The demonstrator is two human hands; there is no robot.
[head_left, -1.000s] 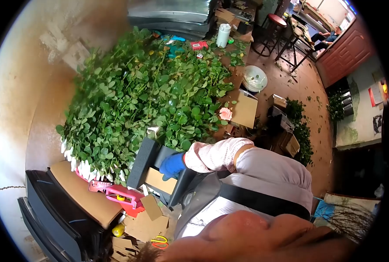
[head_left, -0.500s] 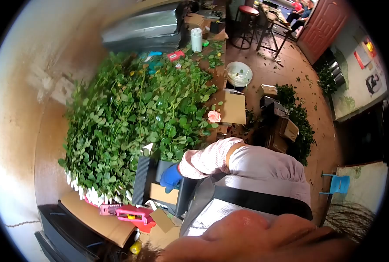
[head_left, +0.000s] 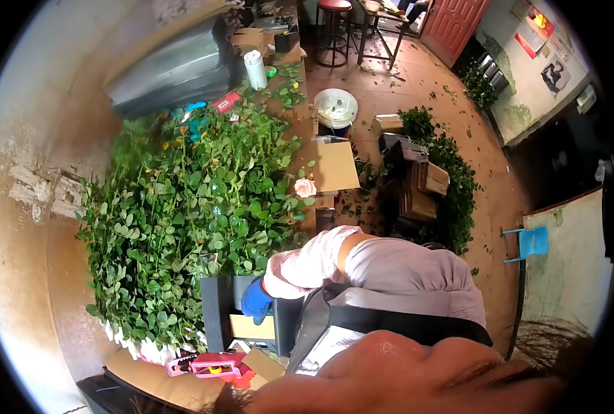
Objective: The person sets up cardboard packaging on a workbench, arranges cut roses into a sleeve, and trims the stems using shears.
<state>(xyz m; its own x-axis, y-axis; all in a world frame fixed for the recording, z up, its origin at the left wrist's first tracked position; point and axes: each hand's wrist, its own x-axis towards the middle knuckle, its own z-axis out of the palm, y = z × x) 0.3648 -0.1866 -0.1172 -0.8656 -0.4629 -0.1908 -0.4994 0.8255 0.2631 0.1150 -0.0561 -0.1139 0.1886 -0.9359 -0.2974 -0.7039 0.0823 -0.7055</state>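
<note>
My right hand (head_left: 255,301) wears a blue glove with a pink ribbed sleeve above it. It points down over a dark grey box-like frame (head_left: 216,314), its fingers drawn together against a tan cardboard piece (head_left: 252,327) inside. Anything between the fingers is hidden. A thick heap of leafy green stems (head_left: 190,221) covers the table beside that hand, with white-wrapped ends (head_left: 145,350) along its near edge. One pale pink rose (head_left: 305,188) lies at the heap's right side. A pink plastic tool (head_left: 217,364) rests below the frame. My left hand is out of view.
A cardboard sheet (head_left: 336,167) juts from the table's edge, near a white basin (head_left: 336,108). Several boxes (head_left: 417,196) and cut foliage (head_left: 459,186) lie on the floor. Farther off are a red-topped stool (head_left: 334,5), a blue chair (head_left: 533,241) and a person's legs (head_left: 416,10).
The view has turned, so the table, stems and floor things sit farther left in it. My right hand stays at the dark frame, its fingers still pointing down.
</note>
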